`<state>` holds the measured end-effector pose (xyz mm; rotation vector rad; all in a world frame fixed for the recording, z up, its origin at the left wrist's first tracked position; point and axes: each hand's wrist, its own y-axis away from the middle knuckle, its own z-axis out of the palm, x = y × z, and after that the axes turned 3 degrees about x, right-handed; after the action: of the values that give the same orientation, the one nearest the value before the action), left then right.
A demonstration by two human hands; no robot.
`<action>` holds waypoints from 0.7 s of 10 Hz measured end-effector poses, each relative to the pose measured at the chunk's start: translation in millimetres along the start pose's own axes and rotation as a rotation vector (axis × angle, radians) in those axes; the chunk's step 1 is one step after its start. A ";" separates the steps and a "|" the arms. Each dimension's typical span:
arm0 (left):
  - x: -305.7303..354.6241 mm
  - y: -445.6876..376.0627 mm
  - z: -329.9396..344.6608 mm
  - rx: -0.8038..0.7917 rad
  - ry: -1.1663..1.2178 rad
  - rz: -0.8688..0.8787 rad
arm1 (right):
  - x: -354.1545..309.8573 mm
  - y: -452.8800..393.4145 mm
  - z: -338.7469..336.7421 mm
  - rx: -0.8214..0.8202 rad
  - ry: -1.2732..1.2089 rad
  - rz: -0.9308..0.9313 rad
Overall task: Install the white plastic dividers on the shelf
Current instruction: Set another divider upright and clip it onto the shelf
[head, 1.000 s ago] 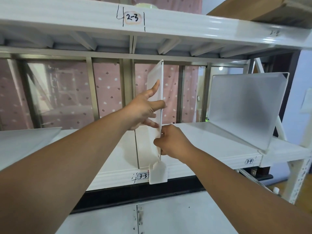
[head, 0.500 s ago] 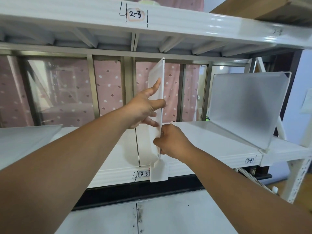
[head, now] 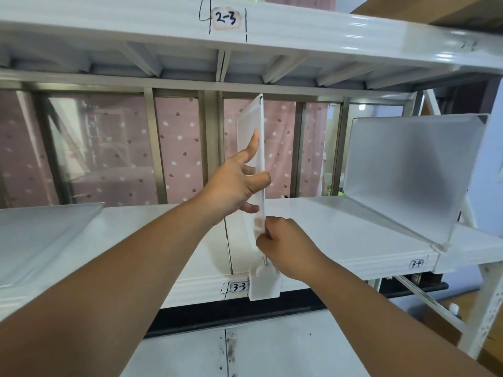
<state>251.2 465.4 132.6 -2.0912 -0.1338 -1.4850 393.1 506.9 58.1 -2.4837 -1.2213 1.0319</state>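
Observation:
A white plastic divider (head: 251, 126) stands upright, edge-on to me, on the white shelf (head: 340, 229) near the label 3-3. Its front clip (head: 265, 284) hangs over the shelf's front lip. My left hand (head: 235, 186) grips the divider's front edge at mid height, thumb on the right side and fingers spread on the left face. Lower down, my right hand (head: 283, 246) pinches the same edge just above the clip. A second divider (head: 408, 170) stands on the shelf at the right by label 3-4. A third divider (head: 40, 235) shows at the far left.
The upper shelf (head: 299, 31), labelled 2-3, hangs close above the divider's top. Metal window bars (head: 156, 148) and a pink dotted curtain lie behind. A lower white shelf (head: 272, 349) sits below my arms. The shelf's upright post (head: 487, 308) stands at the right.
Both hands have kept their grip on the middle divider. The divider and its clip have hardly shifted against the shelf; only the camera has moved slightly.

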 end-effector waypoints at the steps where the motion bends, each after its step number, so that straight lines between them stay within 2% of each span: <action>1: -3.3 2.8 4.8 -0.011 -0.035 0.022 | 6.3 5.3 3.3 0.006 -0.020 -0.019; 5: -36.1 11.5 17.6 0.051 -0.052 0.113 | 21.2 22.3 28.3 0.087 -0.041 -0.018; 7: -49.9 21.8 24.2 0.067 0.020 0.082 | 12.3 29.7 32.4 0.115 -0.053 0.049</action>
<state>261.1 471.0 74.1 -2.0045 -0.0873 -1.4329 395.4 492.9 14.7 -2.4239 -1.0876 1.1530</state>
